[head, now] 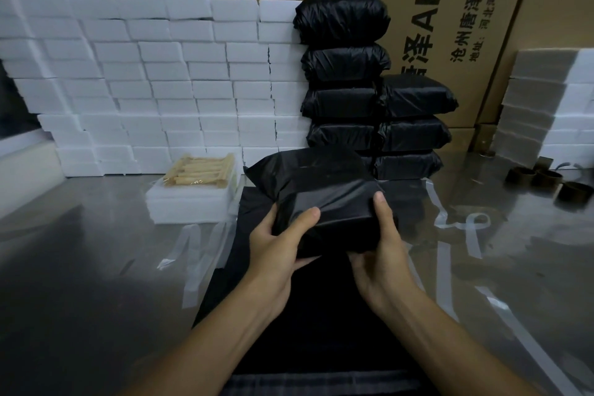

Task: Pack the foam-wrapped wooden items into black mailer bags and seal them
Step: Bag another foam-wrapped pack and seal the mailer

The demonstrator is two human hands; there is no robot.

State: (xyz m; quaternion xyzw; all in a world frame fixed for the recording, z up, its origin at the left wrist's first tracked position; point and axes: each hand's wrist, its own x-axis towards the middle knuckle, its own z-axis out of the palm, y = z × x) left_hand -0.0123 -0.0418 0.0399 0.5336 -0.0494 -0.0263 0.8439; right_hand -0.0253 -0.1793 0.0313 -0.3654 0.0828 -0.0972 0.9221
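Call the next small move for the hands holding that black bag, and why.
Probably carry the black mailer bag forward and set it on the shorter right-hand stack of packed bags. The left hand and right hand grip its near end, it looks filled and folded shut, and finished bags are piled just behind.

Left hand and right hand grip black mailer bag

Eight filled black mailer bags show: five stacked in a column at centre frame, three in a shorter stack just right of it, and one more held parcel makes nine. Two hands, left hand and right hand, grip it. Three dark tape cores sit at right; one open foam tray of wooden pieces lies left of centre.
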